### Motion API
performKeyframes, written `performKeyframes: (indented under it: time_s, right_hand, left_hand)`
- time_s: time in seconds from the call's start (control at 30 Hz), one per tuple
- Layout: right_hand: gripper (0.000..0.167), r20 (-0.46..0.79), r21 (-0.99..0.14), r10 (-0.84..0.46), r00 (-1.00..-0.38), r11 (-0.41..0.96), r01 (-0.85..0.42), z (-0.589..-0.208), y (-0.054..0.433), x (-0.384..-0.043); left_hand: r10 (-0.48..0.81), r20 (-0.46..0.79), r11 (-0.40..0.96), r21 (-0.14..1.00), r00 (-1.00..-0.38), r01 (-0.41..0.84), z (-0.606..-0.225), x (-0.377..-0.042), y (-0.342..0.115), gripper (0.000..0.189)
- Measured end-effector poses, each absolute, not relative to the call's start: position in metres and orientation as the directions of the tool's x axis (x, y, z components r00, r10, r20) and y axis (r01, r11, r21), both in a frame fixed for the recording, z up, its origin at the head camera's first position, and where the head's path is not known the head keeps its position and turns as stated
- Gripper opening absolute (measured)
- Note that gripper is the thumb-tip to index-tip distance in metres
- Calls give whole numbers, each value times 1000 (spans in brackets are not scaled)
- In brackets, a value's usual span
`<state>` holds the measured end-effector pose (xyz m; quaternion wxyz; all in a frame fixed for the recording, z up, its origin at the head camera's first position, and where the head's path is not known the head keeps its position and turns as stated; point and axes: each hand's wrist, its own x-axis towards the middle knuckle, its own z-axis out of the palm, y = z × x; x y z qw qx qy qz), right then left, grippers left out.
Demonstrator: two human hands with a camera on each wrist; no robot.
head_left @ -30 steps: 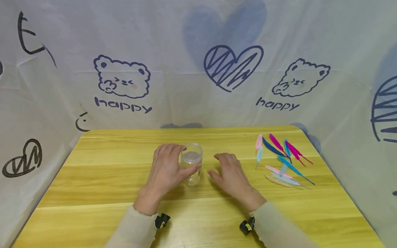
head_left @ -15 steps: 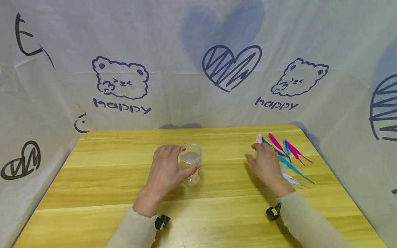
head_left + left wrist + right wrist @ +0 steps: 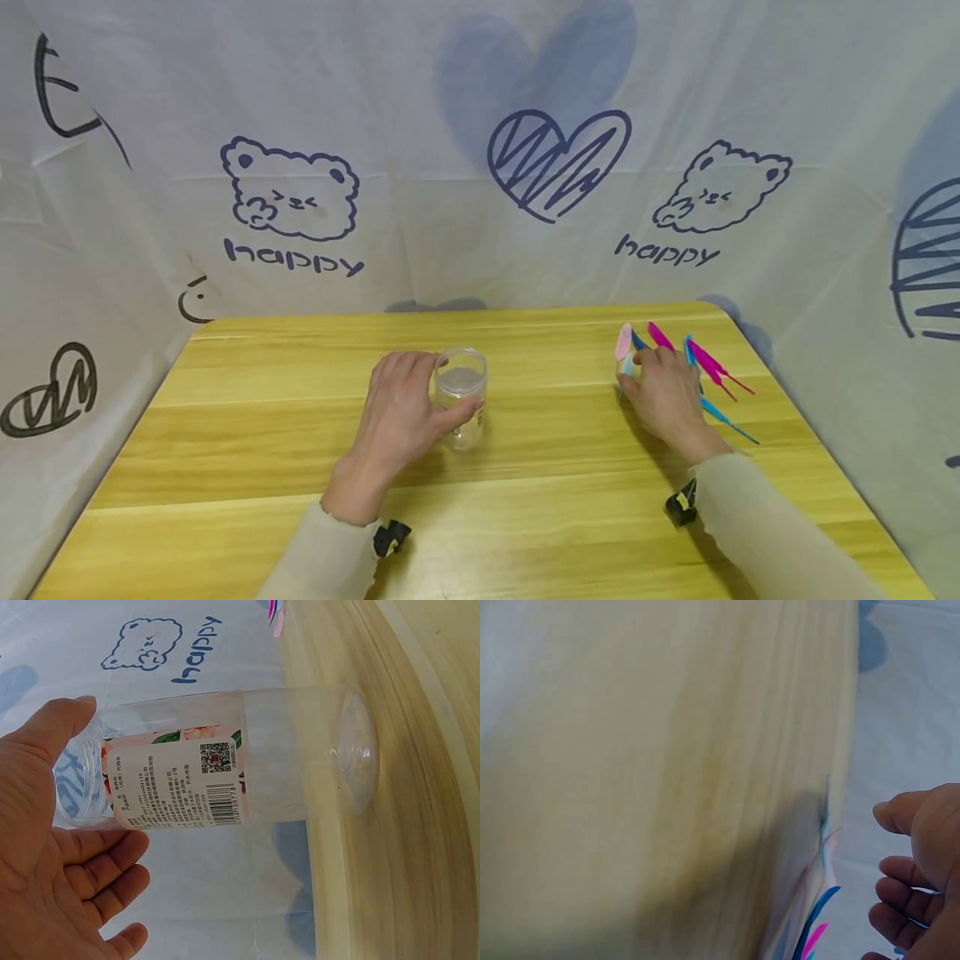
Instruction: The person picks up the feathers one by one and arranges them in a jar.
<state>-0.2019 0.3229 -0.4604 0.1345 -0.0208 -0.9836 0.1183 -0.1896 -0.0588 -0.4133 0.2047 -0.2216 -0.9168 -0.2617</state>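
Note:
A clear plastic jar (image 3: 469, 429) without a lid stands upright on the table. My left hand (image 3: 402, 407) holds it near its rim, thumb on the near side and fingers round the left. In the left wrist view the jar (image 3: 274, 757) carries a pink floral label (image 3: 180, 780) with a barcode. At the right, my right hand (image 3: 667, 393) hovers over loose feathers, thumb and fingers apart; no feather shows in its grasp. A pale pink feather (image 3: 624, 342) and a light blue one (image 3: 627, 365) lie left of it; its palm and wrist hide others.
Magenta feathers (image 3: 708, 358) and a bright blue feather (image 3: 731, 421) lie right of the hand. The wood-grain table (image 3: 247, 450) is bordered by a white printed cloth (image 3: 420, 225) at the back and sides.
My right hand has moved right from beside the jar to over the feathers, covering several of them. My left hand and the jar have stayed in place.

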Motion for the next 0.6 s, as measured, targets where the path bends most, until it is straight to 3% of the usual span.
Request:
performKeyframes:
  time_s: [0.6]
  right_hand:
    - [34, 83, -168, 75, -994, 984, 60, -470, 327, -209]
  left_hand:
    - [294, 494, 763, 395, -818, 512, -415, -189, -58, 70]
